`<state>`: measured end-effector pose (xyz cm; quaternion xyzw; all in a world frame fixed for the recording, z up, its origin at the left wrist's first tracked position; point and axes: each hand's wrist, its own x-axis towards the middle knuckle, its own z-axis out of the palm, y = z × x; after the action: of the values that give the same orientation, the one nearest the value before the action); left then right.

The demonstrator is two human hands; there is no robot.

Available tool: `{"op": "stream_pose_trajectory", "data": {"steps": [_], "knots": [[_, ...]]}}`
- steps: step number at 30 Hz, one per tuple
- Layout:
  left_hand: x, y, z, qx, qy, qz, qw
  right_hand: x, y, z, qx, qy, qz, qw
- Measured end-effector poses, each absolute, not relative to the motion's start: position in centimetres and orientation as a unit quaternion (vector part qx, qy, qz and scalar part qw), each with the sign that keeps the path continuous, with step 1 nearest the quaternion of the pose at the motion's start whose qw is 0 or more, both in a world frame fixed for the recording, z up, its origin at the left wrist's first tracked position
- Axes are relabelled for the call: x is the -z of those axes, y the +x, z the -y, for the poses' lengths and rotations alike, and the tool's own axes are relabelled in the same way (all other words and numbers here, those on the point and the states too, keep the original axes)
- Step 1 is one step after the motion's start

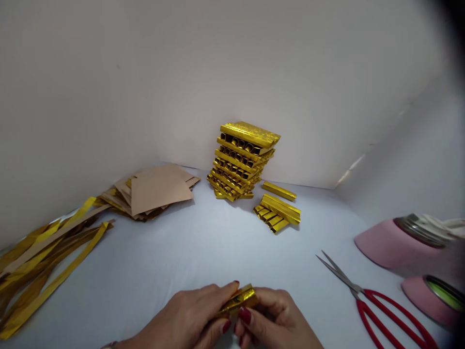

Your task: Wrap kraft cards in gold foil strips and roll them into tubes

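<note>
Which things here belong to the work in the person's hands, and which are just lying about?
In the work: left hand, right hand, folded gold foil piece, stacked gold foil pieces, loose gold pieces, gold foil strips, brown card sheets.
Lying about: red-handled scissors, pink round containers.

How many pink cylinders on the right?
2: the upper pink cylinder, metal-rimmed, and the lower pink cylinder, green-rimmed, both near the right edge. More may lie out of frame.

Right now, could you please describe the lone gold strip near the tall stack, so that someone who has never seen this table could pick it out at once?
At the far side of the white surface stands a tall stack of folded gold foil strips. To its right lies a small pile of the same strips. Just behind that pile is the one you mean, the only strip lying by itself.
</note>
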<state>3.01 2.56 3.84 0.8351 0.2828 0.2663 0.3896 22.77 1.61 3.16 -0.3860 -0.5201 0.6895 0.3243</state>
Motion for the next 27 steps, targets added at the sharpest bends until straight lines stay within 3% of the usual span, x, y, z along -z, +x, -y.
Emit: {"op": "stream_pose_trajectory", "data": {"steps": [18, 27], "knots": [[-3.1, 2.8, -2.6, -0.254, 0.859, -0.271, 0.351, -5.3, 23.5, -1.7, -0.537, -0.4, 0.68, 0.298], [-3.6, 2.4, -2.9, -0.283, 0.852, -0.275, 0.344, -4.9, 24.5, -1.7, -0.441, -0.426, 0.688, 0.39]]}}
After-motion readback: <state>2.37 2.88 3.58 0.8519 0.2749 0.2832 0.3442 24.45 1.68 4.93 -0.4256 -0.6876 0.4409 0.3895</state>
